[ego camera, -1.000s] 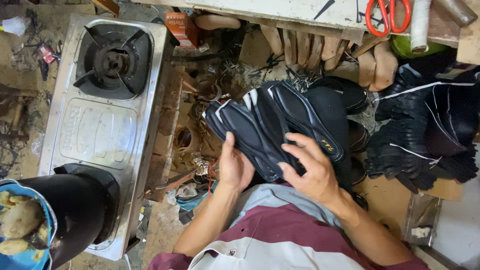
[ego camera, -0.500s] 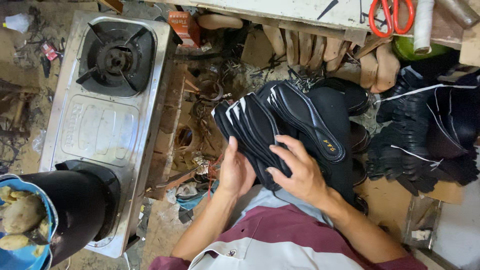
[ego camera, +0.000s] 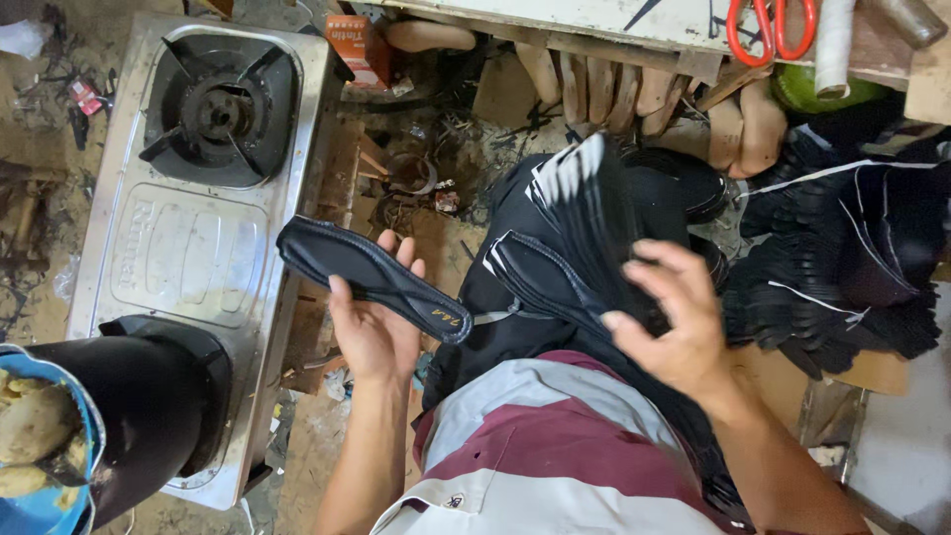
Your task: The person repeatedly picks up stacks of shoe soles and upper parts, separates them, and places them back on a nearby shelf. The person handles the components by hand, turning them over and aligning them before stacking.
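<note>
Nearest the camera: striped shirt (ego camera: 555, 446) in maroon, grey and white fills the bottom middle, both forearms reaching up out of it.
Left hand (ego camera: 376, 322): palm up and loosely cupped, fingers spread, with a single black insole (ego camera: 371, 277) lying across palm and fingertips; it sits clear of the stack and just beside the stove's right edge.
Single black insole: long and flat, slanting from upper left to lower right, with small pale marks at its lower end.
Right hand (ego camera: 674, 322): fingers curled closed on the stack of black insoles (ego camera: 584, 228), gripping it from the right side.
Stack of black insoles: fanned out on edge above the lap, white-striped ends showing at the top, one insole peeling off toward the left.
Bottom left corner: black pot (ego camera: 129, 406) stands on the near end of the stove, a blue bowl of potatoes (ego camera: 35, 436) just beside it.
Steel gas stove (ego camera: 188, 238): on the floor at left, its open burner at the far end.
Right side: heap of black shoe uppers (ego camera: 852, 258) with white edging.
Far edge: wooden shoe lasts (ego camera: 614, 89) lined up under the bench (ego camera: 555, 15); red-handled scissors (ego camera: 773, 25) and a white roll (ego camera: 834, 45) rest on its top.
</note>
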`<state>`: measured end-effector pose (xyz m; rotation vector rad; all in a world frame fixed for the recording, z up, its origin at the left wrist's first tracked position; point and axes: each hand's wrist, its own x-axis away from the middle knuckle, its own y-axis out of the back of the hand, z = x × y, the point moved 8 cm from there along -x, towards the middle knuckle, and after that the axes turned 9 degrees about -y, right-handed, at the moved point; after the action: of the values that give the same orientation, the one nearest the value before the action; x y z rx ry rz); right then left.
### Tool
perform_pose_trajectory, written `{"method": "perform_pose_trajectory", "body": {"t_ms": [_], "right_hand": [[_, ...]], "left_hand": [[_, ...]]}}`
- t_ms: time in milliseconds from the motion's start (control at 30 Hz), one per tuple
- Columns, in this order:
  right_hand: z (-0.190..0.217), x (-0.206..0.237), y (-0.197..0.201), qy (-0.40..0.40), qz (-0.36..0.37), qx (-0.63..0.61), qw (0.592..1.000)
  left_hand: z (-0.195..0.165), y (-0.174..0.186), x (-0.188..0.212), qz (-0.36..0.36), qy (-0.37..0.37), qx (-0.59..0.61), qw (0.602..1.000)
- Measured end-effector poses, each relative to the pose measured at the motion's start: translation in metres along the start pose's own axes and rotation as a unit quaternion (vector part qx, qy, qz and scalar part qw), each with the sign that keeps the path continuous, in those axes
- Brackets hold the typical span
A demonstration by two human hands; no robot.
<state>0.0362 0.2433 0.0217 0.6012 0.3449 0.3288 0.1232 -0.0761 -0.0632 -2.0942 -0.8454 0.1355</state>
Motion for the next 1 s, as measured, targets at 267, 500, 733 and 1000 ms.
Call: {"method": "perform_pose_trajectory", "body": {"t_ms": [267, 500, 733, 1000], "right_hand": [[0.027, 0.016, -0.052, 0.074, 0.108, 0.129, 0.983], [0.069, 0.02, -0.046, 0.081, 0.066, -0.009, 0.994], [0.032, 0.01, -0.031, 0.019, 0.005, 0.003, 1.0], [-0.046, -0.021, 0.005, -0.033, -0.025, 0.096, 0.995]], "left_hand": [[0.016, -0.026, 0.026, 0.015, 0.038, 0.018, 0.999], [0.063, -0.071, 0.071, 0.114, 0.093, 0.034, 0.989], [0.088, -0.059, 0.083, 0.202, 0.181, -0.007, 0.963], [0.112, 0.001, 0.117, 0.086, 0.42, -0.091, 0.899]]}}
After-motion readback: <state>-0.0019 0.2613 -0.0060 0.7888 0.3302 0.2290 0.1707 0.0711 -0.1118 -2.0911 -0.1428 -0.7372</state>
